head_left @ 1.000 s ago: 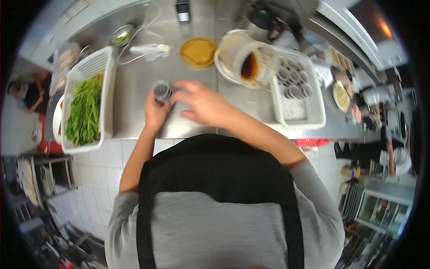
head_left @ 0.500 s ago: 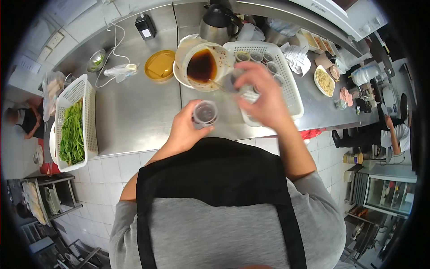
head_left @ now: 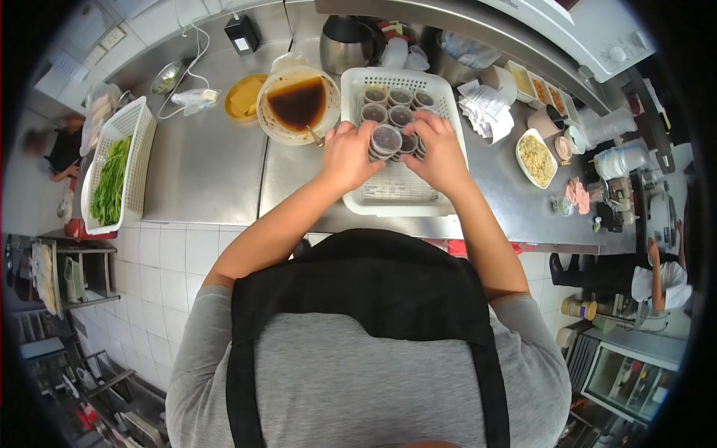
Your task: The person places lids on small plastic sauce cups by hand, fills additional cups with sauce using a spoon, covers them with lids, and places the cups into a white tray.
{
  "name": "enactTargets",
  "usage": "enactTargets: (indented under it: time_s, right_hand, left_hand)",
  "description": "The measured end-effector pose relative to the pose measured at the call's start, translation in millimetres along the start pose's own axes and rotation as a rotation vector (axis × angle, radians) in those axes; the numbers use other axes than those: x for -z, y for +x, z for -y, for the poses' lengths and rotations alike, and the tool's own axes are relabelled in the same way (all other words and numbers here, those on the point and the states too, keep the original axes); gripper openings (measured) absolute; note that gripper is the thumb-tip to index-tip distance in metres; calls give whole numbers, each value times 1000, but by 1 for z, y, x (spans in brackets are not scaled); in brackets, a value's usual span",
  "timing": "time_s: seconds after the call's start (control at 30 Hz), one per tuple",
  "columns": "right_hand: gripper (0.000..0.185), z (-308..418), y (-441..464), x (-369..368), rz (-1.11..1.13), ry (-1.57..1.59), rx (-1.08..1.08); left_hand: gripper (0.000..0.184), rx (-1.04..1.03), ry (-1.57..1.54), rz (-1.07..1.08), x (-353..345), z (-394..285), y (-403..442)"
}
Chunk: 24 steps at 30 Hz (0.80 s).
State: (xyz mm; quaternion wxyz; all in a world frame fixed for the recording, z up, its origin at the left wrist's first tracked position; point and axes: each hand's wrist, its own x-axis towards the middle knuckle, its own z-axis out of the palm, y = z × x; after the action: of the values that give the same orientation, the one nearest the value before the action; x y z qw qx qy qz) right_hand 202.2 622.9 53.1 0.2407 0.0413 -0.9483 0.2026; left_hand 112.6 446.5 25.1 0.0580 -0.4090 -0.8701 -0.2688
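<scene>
In the head view my left hand (head_left: 348,158) grips the left side of a small clear sauce cup (head_left: 386,140) filled with dark liquid, which seems to sit on top of others. Curled close to its right side, my right hand (head_left: 436,149) has its fingers around neighbouring cups; the exact contact is partly hidden. Several more lidded sauce cups (head_left: 399,98) stand in rows at the back of a white perforated basket (head_left: 457,187). Left of the basket, a white tub (head_left: 263,119) holds dark brown sauce, with a spoon handle (head_left: 315,137) leaning at its rim.
A yellow lid (head_left: 230,106) lies behind the tub's left side. Greens (head_left: 110,187) fill another white basket (head_left: 149,157) at far left. Crumpled papers (head_left: 485,112) and a bowl of chopped food (head_left: 536,159) lie to the right. A co-worker (head_left: 657,280) stands at far right.
My left hand has carried its cup rightward from the counter's front into the basket. My right hand has lowered beside it, and the view has shifted right.
</scene>
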Motion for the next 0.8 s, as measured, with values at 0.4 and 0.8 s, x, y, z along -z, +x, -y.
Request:
enactTargets:
  time_s: [0.4,0.8]
  right_hand:
    - [18,-14,8,-37,66,-110,347]
    - [13,-9,10,-40,90,-128,361]
  left_hand:
    - [61,-25,296,128,-15,2,25]
    - [63,-35,600,93,-15,-5,29]
